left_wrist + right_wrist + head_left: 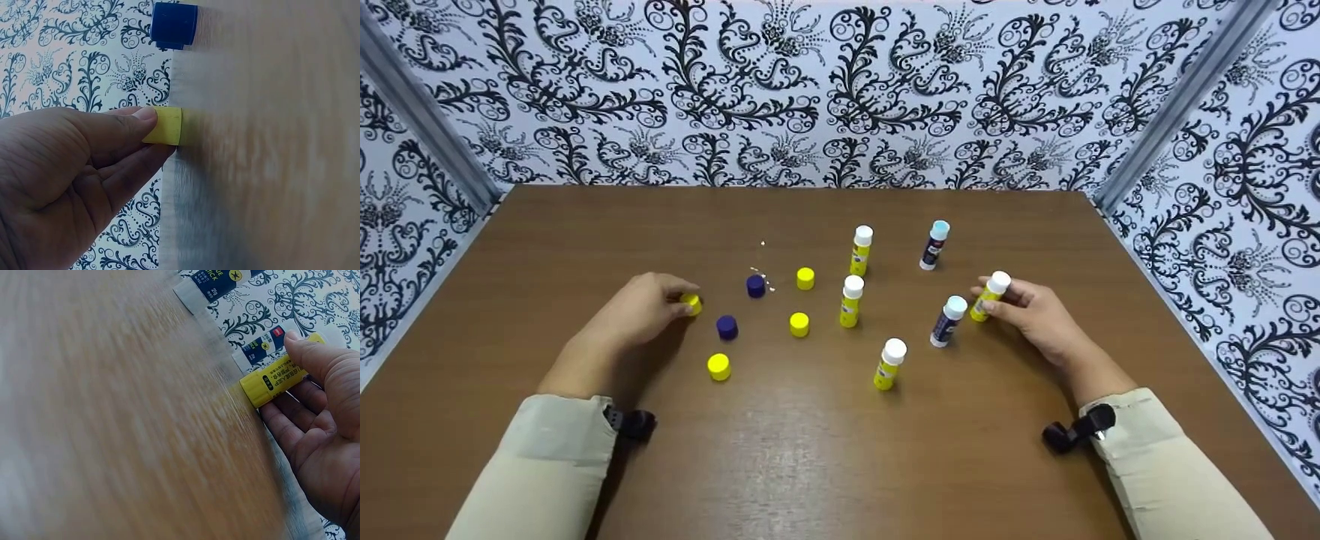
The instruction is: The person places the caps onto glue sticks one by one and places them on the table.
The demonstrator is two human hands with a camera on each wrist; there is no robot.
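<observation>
At the left of the head view, my left hand (641, 307) pinches a yellow glue stick cap (166, 126) between thumb and fingers, at the tabletop. On the right, my right hand (1039, 315) grips a yellow glue stick (990, 296) with a white top, thumb on its near side; it stands slightly tilted, its base at the table. Closest to that hand is a dark blue glue stick (948, 321) with a pale blue top. A dark blue cap (727, 327) and a yellow cap (719, 367) lie near the left hand.
Three other yellow glue sticks, one of them nearest me (890, 364), stand mid-table. Another dark blue glue stick (934, 245) is farther back. A second blue cap (755, 286) and two yellow caps (799, 325) sit left of centre, near white crumbs (771, 289). Patterned walls (810, 90) enclose the table.
</observation>
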